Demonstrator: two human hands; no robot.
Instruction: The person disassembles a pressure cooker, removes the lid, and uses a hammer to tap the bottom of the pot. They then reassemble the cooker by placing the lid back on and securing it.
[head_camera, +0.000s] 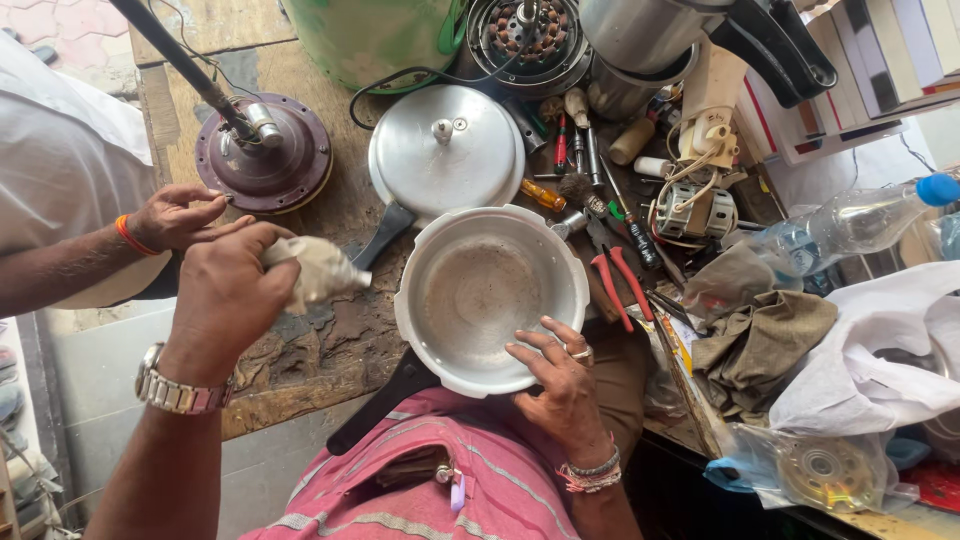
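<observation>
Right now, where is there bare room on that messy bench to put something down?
There is bare wood between the fan motor, the flat lid and the open pressure cooker. The chipped bench edge under the left hand is also free. Right of the cooker it is crowded with screwdrivers, red pliers, rags and bags.

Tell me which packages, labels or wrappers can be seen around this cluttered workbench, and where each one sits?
Plastic bottle: lying on its side at the right, clear with a blue cap and a pale label band.
Clear plastic bag: lower right, crumpled, holding a round metal part.
White plastic bag: right edge, loosely bunched above the clear bag.
Stack of boxes: top right corner, flat, with white, red and dark edges.
No screens or signs in view.
</observation>
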